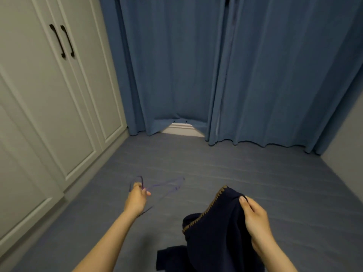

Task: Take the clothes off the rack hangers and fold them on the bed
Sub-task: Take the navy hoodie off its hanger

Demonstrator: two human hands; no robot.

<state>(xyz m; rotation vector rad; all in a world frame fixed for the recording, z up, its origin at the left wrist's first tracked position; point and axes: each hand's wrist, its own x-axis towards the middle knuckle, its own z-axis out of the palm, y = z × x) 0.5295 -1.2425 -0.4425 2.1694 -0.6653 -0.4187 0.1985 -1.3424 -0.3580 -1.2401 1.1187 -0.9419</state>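
My left hand (pixel 137 198) grips a thin purple hanger (pixel 167 185) by its hook, just above the grey-blue bed (pixel 225 167). The hanger is bare and blurred by motion, its frame stretching right of the hand. My right hand (pixel 255 216) holds a dark navy garment (pixel 214 232) with a tan zigzag trim along one edge. The garment hangs bunched from my fingers, and its lower part trails onto the bed at the bottom of the view.
White wardrobe doors (pixel 59 99) with black handles (pixel 62 41) run along the left side of the bed. Blue curtains (pixel 255 75) hang across the far end, with a white baseboard (pixel 182 130) showing in a gap. A grey wall (pixel 349 138) borders the right.
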